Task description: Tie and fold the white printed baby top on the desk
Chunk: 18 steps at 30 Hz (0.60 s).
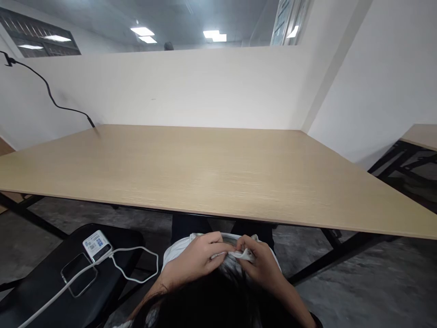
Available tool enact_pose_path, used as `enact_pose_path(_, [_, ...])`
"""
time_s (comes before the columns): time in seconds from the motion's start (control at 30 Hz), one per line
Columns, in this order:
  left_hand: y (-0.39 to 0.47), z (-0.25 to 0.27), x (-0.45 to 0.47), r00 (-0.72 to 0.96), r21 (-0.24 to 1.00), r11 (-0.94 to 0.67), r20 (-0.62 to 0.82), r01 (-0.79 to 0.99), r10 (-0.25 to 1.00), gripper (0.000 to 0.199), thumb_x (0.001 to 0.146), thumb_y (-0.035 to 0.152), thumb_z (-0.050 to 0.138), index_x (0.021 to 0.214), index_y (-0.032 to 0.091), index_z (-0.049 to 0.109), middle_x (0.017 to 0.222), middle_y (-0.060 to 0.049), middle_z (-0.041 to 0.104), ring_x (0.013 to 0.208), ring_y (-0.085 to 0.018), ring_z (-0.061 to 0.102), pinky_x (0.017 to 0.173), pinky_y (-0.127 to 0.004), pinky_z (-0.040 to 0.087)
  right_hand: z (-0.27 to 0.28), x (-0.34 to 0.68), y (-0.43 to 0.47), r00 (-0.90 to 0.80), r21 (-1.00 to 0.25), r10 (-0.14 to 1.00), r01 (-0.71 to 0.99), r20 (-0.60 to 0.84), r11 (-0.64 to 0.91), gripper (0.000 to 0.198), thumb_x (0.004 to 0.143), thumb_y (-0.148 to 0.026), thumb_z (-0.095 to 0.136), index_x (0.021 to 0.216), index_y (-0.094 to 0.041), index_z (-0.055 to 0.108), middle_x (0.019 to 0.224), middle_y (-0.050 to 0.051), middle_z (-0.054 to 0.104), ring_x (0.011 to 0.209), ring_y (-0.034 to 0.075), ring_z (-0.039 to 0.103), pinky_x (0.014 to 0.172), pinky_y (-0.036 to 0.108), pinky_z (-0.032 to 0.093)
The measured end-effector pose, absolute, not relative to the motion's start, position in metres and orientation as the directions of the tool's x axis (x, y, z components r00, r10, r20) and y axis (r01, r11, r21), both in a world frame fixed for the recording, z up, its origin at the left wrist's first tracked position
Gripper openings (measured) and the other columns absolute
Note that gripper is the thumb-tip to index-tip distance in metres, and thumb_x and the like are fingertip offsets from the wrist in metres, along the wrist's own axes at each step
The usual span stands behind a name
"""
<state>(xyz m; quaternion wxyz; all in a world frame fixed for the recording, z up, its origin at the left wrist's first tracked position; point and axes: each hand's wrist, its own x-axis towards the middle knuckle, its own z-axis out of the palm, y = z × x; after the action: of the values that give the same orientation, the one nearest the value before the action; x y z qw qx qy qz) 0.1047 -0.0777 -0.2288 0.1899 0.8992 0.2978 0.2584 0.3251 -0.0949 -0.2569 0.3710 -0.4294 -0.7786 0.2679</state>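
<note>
We hold a soft white-and-grey cloth garment [235, 248] in our lap, below the near edge of the pale wooden tabletop [211, 173]. Our left hand [196, 262] and right hand [261, 264] both pinch its folded hem. It looks light and limp, best gripped along that edge.

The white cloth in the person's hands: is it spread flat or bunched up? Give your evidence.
Bunched up. The cloth is gathered between the left hand and right hand below the table edge.
</note>
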Motion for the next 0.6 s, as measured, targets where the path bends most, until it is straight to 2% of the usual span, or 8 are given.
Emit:
enact_pose_path(0.07, [-0.075, -0.233, 0.102, 0.695, 0.481, -0.782, 0.399, 0.397, 0.598, 0.030, 0.097, 0.023, 0.049, 0.121, 0.028, 0.067, 0.077, 0.000, 0.059, 0.069, -0.009, 0.055, 0.062, -0.017, 0.042, -0.259, 0.327, -0.094, -0.333, -0.751, 0.860, 0.426, 0.387, 0.504, 0.016, 0.077, -0.009, 0.051, 0.087, -0.019, 0.058, 0.068, -0.003, 0.058, 0.061, 0.011, 0.049, 0.060, 0.021, 0.030])
enact_pose_path(0.13, [-0.074, -0.236, 0.100, 0.688, 0.488, -0.796, 0.438, 0.359, 0.579, 0.027, 0.099, 0.029, 0.050, 0.117, 0.027, 0.070, 0.071, 0.001, 0.061, 0.063, -0.009, 0.055, 0.061, -0.017, 0.042, -0.259, 0.327, -0.093, -0.345, -0.763, 0.846, 0.381, 0.407, 0.523, 0.021, 0.074, -0.007, 0.049, 0.087, -0.019, 0.061, 0.071, -0.002, 0.060, 0.063, 0.011, 0.051, 0.061, 0.021, 0.033])
enact_pose_path(0.33, [-0.074, -0.236, 0.099, 0.580, 0.586, -0.752, 0.513, 0.303, 0.633, 0.022, 0.098, 0.032, 0.056, 0.097, 0.022, 0.075, 0.086, -0.001, 0.075, 0.075, -0.010, 0.068, 0.071, -0.018, 0.050, -0.262, 0.325, -0.090, -0.507, -0.797, 0.804, 0.321, 0.311, 0.511, 0.014, 0.082, -0.010, 0.056, 0.087, -0.019, 0.066, 0.077, -0.001, 0.065, 0.066, 0.012, 0.055, 0.063, 0.021, 0.037])
enact_pose_path(0.47, [-0.072, -0.235, 0.097, 0.509, 0.580, -0.711, 0.505, 0.398, 0.697, 0.017, 0.095, 0.031, 0.060, 0.094, 0.022, 0.074, 0.087, 0.000, 0.075, 0.073, -0.011, 0.065, 0.069, -0.021, 0.048, -0.254, 0.328, -0.090, -0.435, -0.784, 0.803, 0.286, 0.406, 0.551, 0.014, 0.083, -0.012, 0.055, 0.089, -0.020, 0.065, 0.079, 0.001, 0.060, 0.071, 0.014, 0.054, 0.067, 0.023, 0.039])
enact_pose_path(0.53, [-0.069, -0.234, 0.095, 0.445, 0.514, -0.704, 0.547, 0.490, 0.709, 0.015, 0.095, 0.029, 0.059, 0.094, 0.022, 0.073, 0.087, 0.001, 0.074, 0.071, -0.012, 0.060, 0.068, -0.023, 0.045, -0.243, 0.331, -0.093, -0.397, -0.808, 0.807, 0.220, 0.437, 0.546, 0.005, 0.088, -0.019, 0.057, 0.087, -0.019, 0.063, 0.087, 0.004, 0.060, 0.081, 0.017, 0.056, 0.073, 0.026, 0.042])
enact_pose_path(0.6, [-0.066, -0.232, 0.093, 0.357, 0.434, -0.665, 0.599, 0.607, 0.717, 0.014, 0.096, 0.026, 0.058, 0.093, 0.020, 0.071, 0.085, -0.001, 0.072, 0.073, -0.014, 0.057, 0.070, -0.027, 0.043, -0.231, 0.333, -0.096, -0.440, -0.861, 0.808, 0.132, 0.393, 0.491, 0.010, 0.092, -0.028, 0.061, 0.087, -0.019, 0.059, 0.094, 0.006, 0.061, 0.088, 0.019, 0.057, 0.079, 0.028, 0.043])
